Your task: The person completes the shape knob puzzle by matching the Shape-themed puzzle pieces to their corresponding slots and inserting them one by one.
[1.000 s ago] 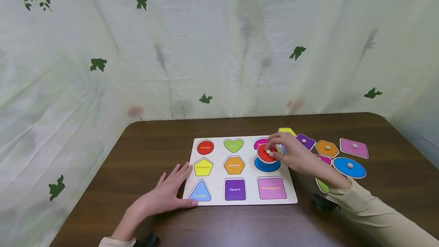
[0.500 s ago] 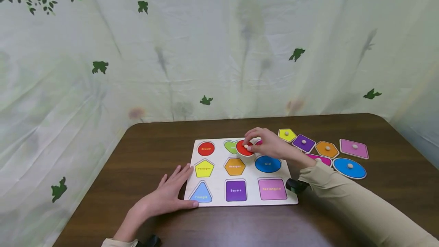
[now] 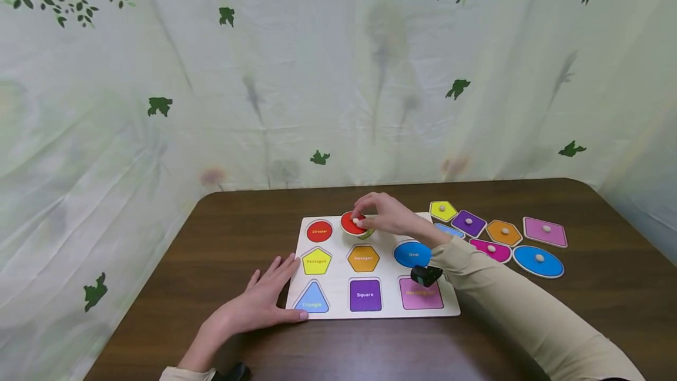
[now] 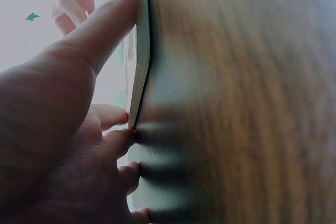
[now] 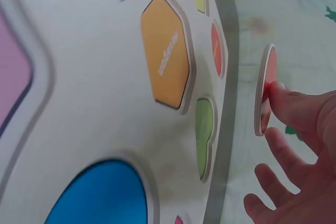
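Note:
My right hand (image 3: 388, 214) pinches the small white knob of a red circular puzzle piece (image 3: 347, 225) between thumb and fingertips. In the right wrist view the red piece (image 5: 270, 66) is raised clear of the board. From the head view it overlaps the green heart recess (image 3: 367, 235), to the right of the red circle recess (image 3: 319, 231). My left hand (image 3: 261, 296) lies along the left edge of the white shape board (image 3: 339, 287), fingers extended, thumb at its near left corner. The left wrist view shows the thumb (image 4: 107, 22) and fingertips against the board's edge.
Right of the board lie several knobbed pieces: a yellow pentagon (image 3: 442, 210), purple square (image 3: 469, 224), orange hexagon (image 3: 504, 232), pink rectangle (image 3: 545, 231), magenta piece (image 3: 491, 250) and blue oval (image 3: 538, 261). A light blue piece (image 3: 449, 230) is partly hidden. All rest on the brown table (image 3: 370, 346).
My right hand has carried the red circular piece leftward, from over the blue oval recess to over the heart recess. The left hand stays on the board's edge.

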{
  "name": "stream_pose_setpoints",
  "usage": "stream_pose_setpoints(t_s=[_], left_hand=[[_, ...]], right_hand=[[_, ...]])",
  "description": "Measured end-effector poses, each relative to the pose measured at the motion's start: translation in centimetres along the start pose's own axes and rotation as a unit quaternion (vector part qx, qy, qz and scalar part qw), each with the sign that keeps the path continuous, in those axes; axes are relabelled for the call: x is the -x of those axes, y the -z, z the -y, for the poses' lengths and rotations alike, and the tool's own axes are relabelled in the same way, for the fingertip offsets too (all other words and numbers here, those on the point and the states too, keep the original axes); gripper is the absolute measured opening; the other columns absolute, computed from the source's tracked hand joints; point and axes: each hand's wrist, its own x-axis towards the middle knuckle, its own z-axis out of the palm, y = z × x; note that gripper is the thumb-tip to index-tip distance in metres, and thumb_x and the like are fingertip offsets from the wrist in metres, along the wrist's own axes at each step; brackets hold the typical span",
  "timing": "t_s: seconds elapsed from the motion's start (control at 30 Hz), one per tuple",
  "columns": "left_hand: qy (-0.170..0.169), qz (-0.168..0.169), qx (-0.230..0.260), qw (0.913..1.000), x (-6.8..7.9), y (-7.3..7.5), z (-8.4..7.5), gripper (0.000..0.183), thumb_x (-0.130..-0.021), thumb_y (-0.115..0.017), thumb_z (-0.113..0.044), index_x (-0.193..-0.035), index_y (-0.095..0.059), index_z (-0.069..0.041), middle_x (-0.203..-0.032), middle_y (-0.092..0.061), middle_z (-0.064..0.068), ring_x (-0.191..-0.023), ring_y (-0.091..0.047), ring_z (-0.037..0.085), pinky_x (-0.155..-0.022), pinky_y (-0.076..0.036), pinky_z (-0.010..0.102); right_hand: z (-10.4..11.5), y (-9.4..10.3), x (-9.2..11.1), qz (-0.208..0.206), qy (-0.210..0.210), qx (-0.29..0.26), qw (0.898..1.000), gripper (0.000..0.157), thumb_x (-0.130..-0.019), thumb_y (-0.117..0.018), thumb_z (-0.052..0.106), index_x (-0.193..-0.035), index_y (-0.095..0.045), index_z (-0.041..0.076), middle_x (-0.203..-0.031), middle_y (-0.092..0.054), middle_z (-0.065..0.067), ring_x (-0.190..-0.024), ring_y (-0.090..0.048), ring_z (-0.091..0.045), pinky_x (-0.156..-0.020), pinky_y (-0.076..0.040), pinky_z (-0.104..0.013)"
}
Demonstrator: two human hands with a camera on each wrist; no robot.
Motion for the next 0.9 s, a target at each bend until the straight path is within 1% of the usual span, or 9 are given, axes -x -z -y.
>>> stream_pose_setpoints(t_s=[0.1, 0.47, 0.73, 0.9], left_hand=[[-0.002, 0.0, 0.0, 1.0, 0.0, 0.0, 0.0, 0.107, -0.075, -0.077, -0.06, -0.156, -0.028, -0.009, -0.162, -0.02, 0.012, -0.148, -0.006, 0.038, -0.108, -0.002, 0.072], [-0.006, 0.003, 0.003, 1.0, -0.1, -0.1, 0.0, 0.107, -0.075, -0.076, -0.06, -0.156, -0.028, -0.009, -0.162, -0.02, 0.013, -0.148, -0.006, 0.038, -0.108, -0.002, 0.072], [-0.01, 0.002, 0.002, 1.0, -0.1, -0.3, 0.1, 0.107, -0.075, -0.076, -0.06, -0.156, -0.028, -0.009, -0.162, -0.02, 0.012, -0.148, -0.006, 0.038, -0.108, -0.002, 0.071], [-0.012, -0.002, 0.0, 0.9999, -0.1, -0.3, 0.2, 0.107, -0.075, -0.076, -0.06, -0.156, -0.028, -0.01, -0.162, -0.021, 0.012, -0.148, -0.007, 0.038, -0.108, -0.002, 0.071]], right_hand=[[0.2, -0.7, -0.9, 0.001, -0.01, -0.004, 1.0, 0.012, -0.089, -0.073, 0.012, -0.1, -0.077, 0.016, -0.126, -0.061, -0.007, -0.123, -0.048, -0.026, -0.1, -0.042, -0.049], [1.3, -3.0, -3.3, -0.005, -0.021, 0.009, 1.0, 0.007, -0.089, -0.074, 0.012, -0.095, -0.077, 0.015, -0.123, -0.063, -0.005, -0.123, -0.049, -0.024, -0.105, -0.038, -0.047], [1.9, -4.5, -4.9, 0.011, -0.03, 0.008, 0.999, 0.008, -0.09, -0.073, 0.012, -0.095, -0.077, 0.014, -0.123, -0.063, -0.006, -0.123, -0.048, -0.025, -0.106, -0.036, -0.047], [2.2, -5.2, -5.5, 0.016, -0.037, 0.019, 0.999, 0.007, -0.09, -0.072, 0.012, -0.095, -0.077, 0.015, -0.124, -0.062, -0.006, -0.123, -0.047, -0.025, -0.106, -0.035, -0.046]])
